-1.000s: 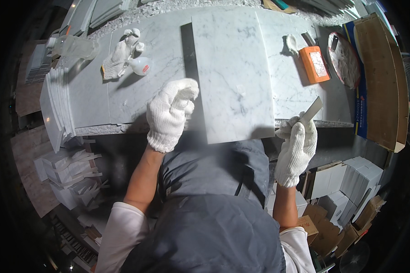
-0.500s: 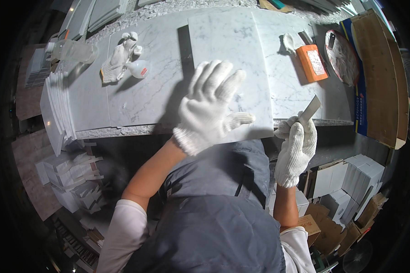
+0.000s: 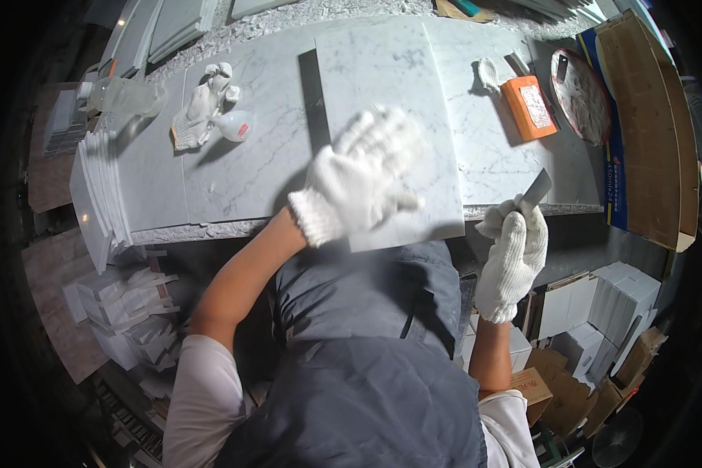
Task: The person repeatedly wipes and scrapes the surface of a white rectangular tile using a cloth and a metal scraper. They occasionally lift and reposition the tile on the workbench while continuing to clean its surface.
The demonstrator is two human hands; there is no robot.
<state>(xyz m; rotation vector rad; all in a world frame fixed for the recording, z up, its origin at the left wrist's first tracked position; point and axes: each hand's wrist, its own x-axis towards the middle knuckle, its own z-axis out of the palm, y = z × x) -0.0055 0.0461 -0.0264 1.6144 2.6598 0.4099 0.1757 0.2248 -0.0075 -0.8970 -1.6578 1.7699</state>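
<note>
Left gloved hand is hovering, fingers spread, over the white marble slab; right gloved hand is gripping a flat metal scraper, ready beside it.

Stone or tile workshop. Evidence: desk topped with white marble slabs; loose marble tile laid on it; stacked tiles at the desk's left edge; more cut stone pieces piled below; cardboard boxes at right; spare work gloves; orange sanding block.
</note>
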